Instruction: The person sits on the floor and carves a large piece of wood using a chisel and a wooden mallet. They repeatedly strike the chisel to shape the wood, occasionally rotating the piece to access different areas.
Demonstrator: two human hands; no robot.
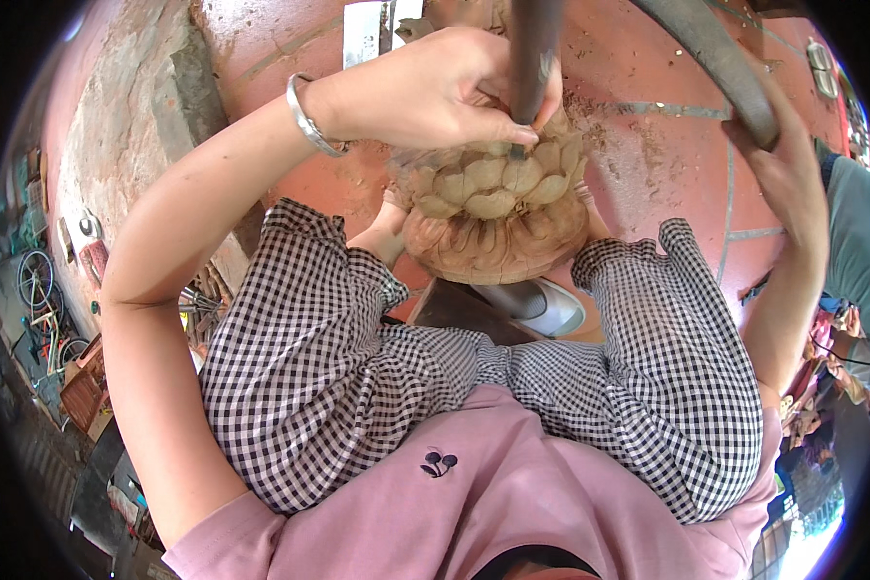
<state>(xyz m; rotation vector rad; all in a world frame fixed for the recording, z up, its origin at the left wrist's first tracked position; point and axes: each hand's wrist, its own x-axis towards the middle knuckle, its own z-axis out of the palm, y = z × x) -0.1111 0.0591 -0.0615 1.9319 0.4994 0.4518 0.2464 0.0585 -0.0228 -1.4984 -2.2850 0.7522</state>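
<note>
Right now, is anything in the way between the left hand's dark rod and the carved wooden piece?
Nothing visible. The left hand holds the dark rod with its tip at the carved wooden piece, though contact is hard to confirm. The right hand, gripping a curved dark bar, is off to the right.

Tool and curved bar cut off at far edge, carving partly hidden behind left hand, clutter at right indistinct
</note>
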